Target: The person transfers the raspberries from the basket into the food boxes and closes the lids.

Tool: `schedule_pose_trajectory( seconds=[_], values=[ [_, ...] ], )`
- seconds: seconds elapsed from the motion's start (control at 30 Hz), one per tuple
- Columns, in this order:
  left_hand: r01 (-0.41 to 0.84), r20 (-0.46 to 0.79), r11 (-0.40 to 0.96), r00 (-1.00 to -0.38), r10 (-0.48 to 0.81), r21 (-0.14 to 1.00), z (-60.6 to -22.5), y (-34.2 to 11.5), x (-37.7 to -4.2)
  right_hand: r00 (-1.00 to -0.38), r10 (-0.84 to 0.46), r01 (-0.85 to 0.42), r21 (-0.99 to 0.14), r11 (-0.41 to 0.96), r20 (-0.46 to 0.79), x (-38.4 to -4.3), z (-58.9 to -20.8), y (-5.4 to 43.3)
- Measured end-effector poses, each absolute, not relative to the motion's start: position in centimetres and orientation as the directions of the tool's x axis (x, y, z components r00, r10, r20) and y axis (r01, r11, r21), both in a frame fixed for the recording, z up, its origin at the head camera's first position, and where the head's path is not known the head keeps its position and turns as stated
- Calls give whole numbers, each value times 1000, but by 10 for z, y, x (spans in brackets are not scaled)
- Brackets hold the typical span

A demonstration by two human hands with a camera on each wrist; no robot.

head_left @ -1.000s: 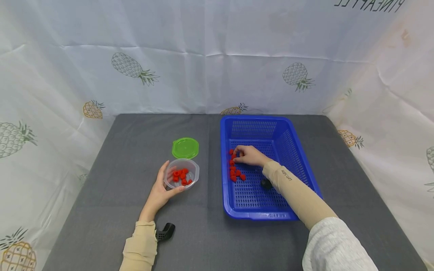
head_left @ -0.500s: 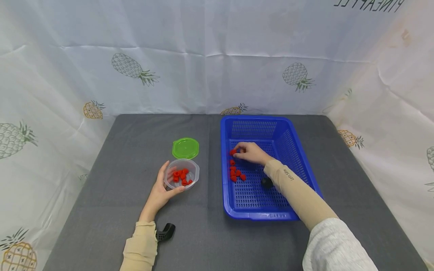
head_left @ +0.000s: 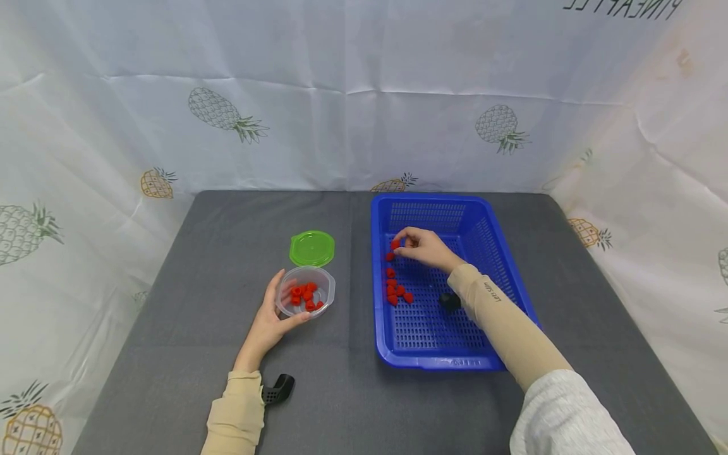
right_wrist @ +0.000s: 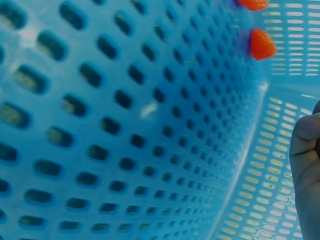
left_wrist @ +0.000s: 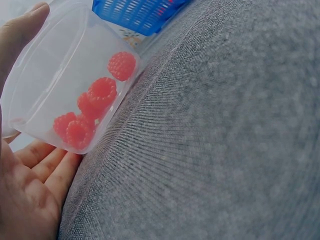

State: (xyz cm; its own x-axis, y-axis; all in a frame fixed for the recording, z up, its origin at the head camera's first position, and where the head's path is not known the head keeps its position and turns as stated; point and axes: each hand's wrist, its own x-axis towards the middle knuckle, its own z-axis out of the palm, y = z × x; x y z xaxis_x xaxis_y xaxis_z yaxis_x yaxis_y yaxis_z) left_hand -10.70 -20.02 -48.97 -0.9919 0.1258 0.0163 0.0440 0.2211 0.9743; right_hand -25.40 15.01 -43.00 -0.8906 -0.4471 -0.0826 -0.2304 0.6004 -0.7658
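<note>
In the head view my left hand (head_left: 272,321) grips a clear plastic tub (head_left: 324,278), thumb on the near side and fingers round the left. Several red raspberries (left_wrist: 102,92) lie at the bottom of the tub, which stands on the grey cloth. My right hand (head_left: 425,248) is inside the blue basket (head_left: 382,346), near its left wall, and pinches a raspberry (head_left: 395,244) between thumb and fingertips. More raspberries (head_left: 392,283) lie in a loose line along that wall below the hand. The right wrist view catches only part of this hand at its right edge.
A green lid (head_left: 312,248) lies flat just behind the tub. Grey cloth (head_left: 341,404) covers the table, and a pineapple-print curtain (head_left: 318,139) hangs behind and at both sides. Black wrist-camera mounts (head_left: 278,390) stick out from the wrists.
My right hand has picked up a raspberry from the line and shifted slightly up and right with it. My left hand and the tub have stayed put.
</note>
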Motion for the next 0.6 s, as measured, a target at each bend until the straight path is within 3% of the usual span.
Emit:
schedule_pose_trajectory(
  seconds=[0.6],
  values=[
    [46, 17, 218, -991, 135, 975, -491, -201, -108, -892, -450, -201, -848, 491, -49, -229, -377, 139]
  ],
)
